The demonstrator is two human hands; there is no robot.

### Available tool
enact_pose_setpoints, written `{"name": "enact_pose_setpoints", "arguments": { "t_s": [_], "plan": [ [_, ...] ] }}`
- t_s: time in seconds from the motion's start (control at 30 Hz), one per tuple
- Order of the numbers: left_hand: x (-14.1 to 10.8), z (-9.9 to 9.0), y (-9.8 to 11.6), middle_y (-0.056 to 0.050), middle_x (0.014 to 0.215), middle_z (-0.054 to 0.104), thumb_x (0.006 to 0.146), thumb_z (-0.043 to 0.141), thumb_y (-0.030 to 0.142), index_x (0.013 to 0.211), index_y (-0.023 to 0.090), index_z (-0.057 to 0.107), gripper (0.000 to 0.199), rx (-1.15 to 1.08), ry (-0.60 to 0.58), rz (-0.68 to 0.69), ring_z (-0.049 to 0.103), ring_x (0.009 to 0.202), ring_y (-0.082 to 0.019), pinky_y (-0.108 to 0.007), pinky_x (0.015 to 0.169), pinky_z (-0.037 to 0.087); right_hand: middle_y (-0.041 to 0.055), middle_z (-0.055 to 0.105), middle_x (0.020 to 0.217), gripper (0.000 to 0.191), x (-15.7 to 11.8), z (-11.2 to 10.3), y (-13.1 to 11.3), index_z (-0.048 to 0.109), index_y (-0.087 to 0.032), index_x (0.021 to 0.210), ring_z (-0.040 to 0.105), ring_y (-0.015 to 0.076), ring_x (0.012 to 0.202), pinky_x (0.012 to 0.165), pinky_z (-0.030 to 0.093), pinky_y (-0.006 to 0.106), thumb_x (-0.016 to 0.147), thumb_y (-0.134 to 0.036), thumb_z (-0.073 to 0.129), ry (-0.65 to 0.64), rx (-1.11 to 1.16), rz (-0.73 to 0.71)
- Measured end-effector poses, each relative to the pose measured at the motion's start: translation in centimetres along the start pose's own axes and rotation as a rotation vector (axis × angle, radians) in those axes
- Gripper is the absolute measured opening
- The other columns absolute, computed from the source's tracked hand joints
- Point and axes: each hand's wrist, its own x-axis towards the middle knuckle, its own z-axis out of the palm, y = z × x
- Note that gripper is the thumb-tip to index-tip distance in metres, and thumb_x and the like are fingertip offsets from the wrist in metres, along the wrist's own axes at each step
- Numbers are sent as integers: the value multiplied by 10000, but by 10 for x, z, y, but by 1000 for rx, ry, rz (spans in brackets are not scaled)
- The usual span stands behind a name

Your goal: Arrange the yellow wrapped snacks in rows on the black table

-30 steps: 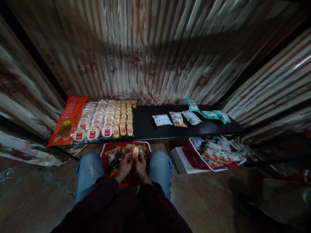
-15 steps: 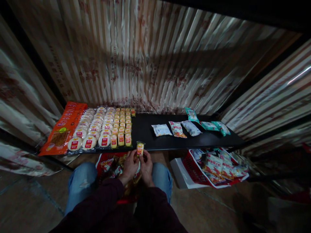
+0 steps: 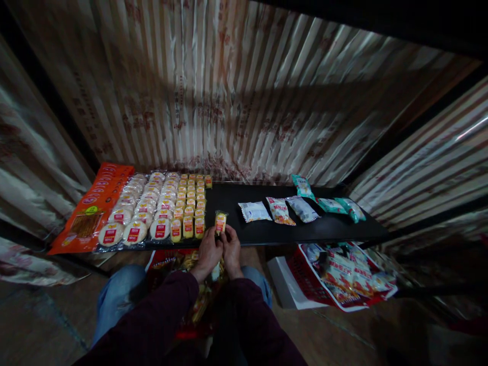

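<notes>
While my left hand (image 3: 209, 250) and right hand (image 3: 232, 250) have their fingers closed on the small yellow packet's (image 3: 220, 222) near end, a light, even pinch seems kindest to its wrapper; matching packets (image 3: 187, 227) sit left of my fingers, black shelf (image 3: 225, 195) beyond.

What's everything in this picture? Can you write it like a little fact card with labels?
Left hand: fingertips on a small, yellow, plastic-wrapped snack
Right hand: grip on the same snack
Long black flat shelf, left side: flat orange plastic bag, round white wrapped snacks, small yellow wrapped snacks in rows
Shelf, right side: pale plastic packets, green plastic packets
Below, right: red white-rimmed basket of packets
Snack touching shelf: can't tell
</notes>
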Motion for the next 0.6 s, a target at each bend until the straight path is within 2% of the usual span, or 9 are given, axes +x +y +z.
{"name": "enact_pose_setpoints", "arguments": {
  "t_s": [0.13,0.27,0.37,0.5,0.6],
  "plan": [
    [16,4,4,-125,1277,554,733,440,65,1216,135,534,497,18,39,4,484,1223,-206,-333,1077,346,71,690,994,337,18,7,8,615,-175,1000,630,206,913,859,485,344,720,-357,568,-4,-42,5],
    [31,6,12,-127,1241,583,817,399,150,1207,136,547,417,6,40,-5,502,1202,-202,-334,1080,335,71,698,962,361,36,13,11,614,-162,1011,638,202,866,815,494,330,716,-363,560,-1,-34,2],
    [43,8,19,-152,1328,527,867,363,209,1243,104,528,424,-20,30,-35,457,1263,-210,-334,1108,295,65,702,937,365,52,18,13,619,-160,1015,637,204,842,808,497,337,704,-343,561,-4,-55,-15],
    [61,14,21,-170,1446,406,904,341,282,1290,81,495,461,-53,24,-75,337,1367,-226,-341,1142,237,79,690,1007,408,73,25,16,597,-164,1066,633,206,873,835,498,348,685,-304,557,-24,-64,-53],
    [77,21,16,-177,1419,439,905,344,276,1274,88,511,447,-75,66,-36,358,1355,-231,-358,1139,254,91,677,1036,401,87,31,20,590,-158,1065,626,206,900,860,489,351,693,-295,531,-30,-75,-61]
  ]
}}
